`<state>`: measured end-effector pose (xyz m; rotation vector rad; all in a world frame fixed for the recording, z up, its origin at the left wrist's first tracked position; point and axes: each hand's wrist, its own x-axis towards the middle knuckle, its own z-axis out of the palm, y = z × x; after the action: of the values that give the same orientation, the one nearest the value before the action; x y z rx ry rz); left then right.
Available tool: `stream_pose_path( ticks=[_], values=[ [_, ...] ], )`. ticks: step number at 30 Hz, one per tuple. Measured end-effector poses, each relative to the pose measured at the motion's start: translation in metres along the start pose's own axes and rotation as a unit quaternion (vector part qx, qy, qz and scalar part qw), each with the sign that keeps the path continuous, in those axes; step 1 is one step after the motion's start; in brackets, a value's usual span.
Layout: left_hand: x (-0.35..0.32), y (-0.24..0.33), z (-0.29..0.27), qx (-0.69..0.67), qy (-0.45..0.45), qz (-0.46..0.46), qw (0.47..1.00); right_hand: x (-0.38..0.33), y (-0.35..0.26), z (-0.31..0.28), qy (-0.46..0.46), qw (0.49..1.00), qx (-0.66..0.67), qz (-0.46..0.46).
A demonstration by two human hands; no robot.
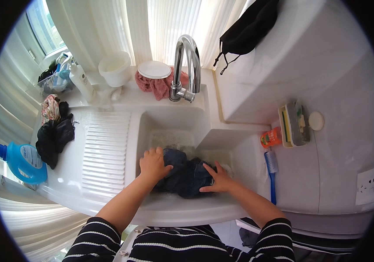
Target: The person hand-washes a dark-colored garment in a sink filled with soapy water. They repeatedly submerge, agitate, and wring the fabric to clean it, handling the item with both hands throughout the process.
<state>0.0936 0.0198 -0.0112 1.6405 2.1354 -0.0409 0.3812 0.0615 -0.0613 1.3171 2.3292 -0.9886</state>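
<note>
A dark blue garment [186, 174] lies bunched in the soapy water of a white sink basin [143, 126]. My left hand [153, 164] presses on its left side with fingers curled over the cloth. My right hand [217, 177] lies flat on its right side, fingers spread. Both forearms come up from the lower edge in striped sleeves. A chrome tap [187, 65] arches over the back of the basin.
A ribbed washboard surface [104, 148] lies left of the basin, with dark clothes [55, 135] and a blue detergent bottle [24, 162] further left. Behind stand a white bucket [115, 67], a pink cloth [156, 86] and a white bottle [82, 81]. At right: blue brush [272, 172], orange bottle [271, 137], soap tray [294, 123].
</note>
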Motion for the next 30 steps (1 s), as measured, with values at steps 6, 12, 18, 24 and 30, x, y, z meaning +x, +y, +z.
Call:
stream_pose_path(
  ticks=[6,12,18,24,30],
  values=[
    [0.027,0.010,0.112,0.025,0.071,0.051,0.996,0.040,-0.048,0.045,0.051,0.984,-0.165,0.042],
    [0.082,0.004,0.148,0.001,0.092,0.023,0.996,0.092,-0.024,0.070,0.146,0.975,-0.169,-0.022],
    [0.121,-0.001,0.149,0.028,0.017,0.029,0.999,0.129,-0.011,0.079,0.179,0.976,-0.124,-0.020],
    [0.094,0.016,0.049,-0.152,0.023,0.106,0.982,0.101,-0.016,-0.018,-0.014,0.999,0.024,-0.044],
    [0.019,0.000,0.028,-0.359,0.018,0.119,0.926,0.085,-0.020,-0.001,0.223,0.937,0.251,-0.093]
  ],
)
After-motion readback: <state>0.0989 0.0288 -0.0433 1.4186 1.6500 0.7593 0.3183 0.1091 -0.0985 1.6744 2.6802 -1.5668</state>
